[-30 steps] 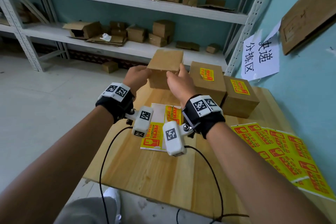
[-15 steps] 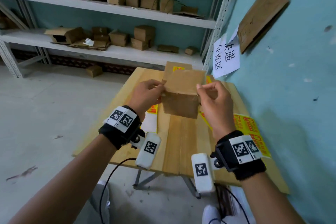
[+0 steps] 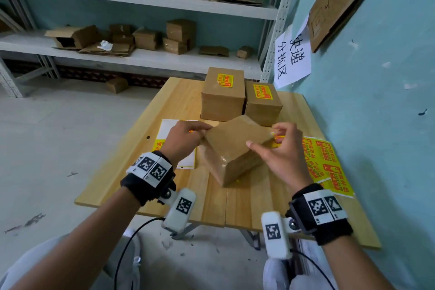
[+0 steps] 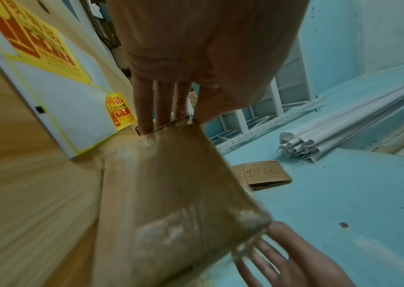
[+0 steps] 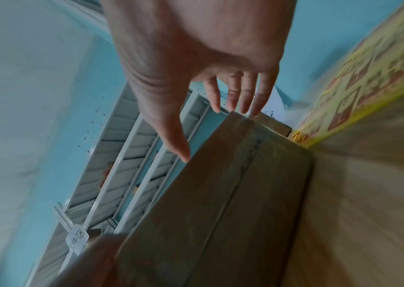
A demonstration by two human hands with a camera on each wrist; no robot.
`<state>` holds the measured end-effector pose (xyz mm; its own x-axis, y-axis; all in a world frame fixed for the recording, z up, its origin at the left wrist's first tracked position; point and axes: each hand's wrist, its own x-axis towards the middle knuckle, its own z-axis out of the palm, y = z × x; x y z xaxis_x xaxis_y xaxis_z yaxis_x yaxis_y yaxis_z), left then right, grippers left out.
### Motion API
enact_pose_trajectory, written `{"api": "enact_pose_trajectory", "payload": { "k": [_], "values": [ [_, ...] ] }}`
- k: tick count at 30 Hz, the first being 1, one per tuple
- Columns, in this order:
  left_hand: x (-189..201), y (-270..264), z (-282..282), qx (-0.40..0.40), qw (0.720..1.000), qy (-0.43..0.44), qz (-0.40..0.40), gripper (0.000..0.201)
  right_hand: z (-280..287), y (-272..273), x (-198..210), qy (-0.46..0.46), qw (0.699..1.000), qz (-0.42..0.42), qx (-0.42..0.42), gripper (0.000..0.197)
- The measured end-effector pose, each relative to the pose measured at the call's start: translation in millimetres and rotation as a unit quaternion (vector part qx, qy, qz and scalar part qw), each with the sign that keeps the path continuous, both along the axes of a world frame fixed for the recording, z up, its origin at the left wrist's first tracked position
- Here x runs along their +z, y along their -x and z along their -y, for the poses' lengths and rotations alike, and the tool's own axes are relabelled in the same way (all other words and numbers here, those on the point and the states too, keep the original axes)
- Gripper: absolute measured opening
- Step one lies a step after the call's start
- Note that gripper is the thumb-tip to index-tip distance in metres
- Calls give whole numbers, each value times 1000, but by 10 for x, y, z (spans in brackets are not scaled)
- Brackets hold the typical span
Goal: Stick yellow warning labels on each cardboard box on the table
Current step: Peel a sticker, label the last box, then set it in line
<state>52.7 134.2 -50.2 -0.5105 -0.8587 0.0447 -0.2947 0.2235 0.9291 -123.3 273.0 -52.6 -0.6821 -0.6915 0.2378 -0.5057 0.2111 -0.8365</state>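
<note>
From the head view, an unlabelled cardboard box (image 3: 231, 146) was seen near the middle of the wooden tabletop (image 3: 211, 205), turned cornerwise and tilted, its near lower corner down on the wood. Its left corner was gripped by the left hand (image 3: 182, 140), with the fingers curled around the edge. The right hand (image 3: 279, 148) was held at the box's right corner with fingers spread and only loosely bent; the thumb tip was laid on the top face, and no firm grasp could be made out. Behind, two more boxes stood side by side and touching, a left labelled box (image 3: 222, 94) and a right labelled box (image 3: 262, 101), each bearing a yellow warning label on top. A partly used label sheet (image 3: 175, 146) lay under the left hand, and a full label sheet (image 3: 326, 162) lay at the right edge, beside the blue wall (image 3: 376, 125). Shelving with further cartons (image 3: 146, 37) stood beyond.

In the left wrist view, the box's corner was shown pinched between the left hand's fingers (image 4: 144, 108) and thumb, the sheet lying just beside it.

In the right wrist view, much blurred, the right hand's fingertips (image 5: 243, 108) were seen straight at the box's far edge, the thumb touching its near edge.
</note>
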Motion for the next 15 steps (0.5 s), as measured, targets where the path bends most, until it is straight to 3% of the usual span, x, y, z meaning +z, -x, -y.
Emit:
{"api": "enact_pose_trajectory", "payload": {
  "k": [2,5,15],
  "values": [
    [-11,44,70,-26,999,15,14,34,40,92,68,-16,999,28,23,61],
    [-26,107,131,-41,998,38,24,34,98,169,83,-45,996,57,58,45],
    [-32,129,258,26,998,46,-19,15,123,281,-44,-39,993,67,88,29]
  ]
}}
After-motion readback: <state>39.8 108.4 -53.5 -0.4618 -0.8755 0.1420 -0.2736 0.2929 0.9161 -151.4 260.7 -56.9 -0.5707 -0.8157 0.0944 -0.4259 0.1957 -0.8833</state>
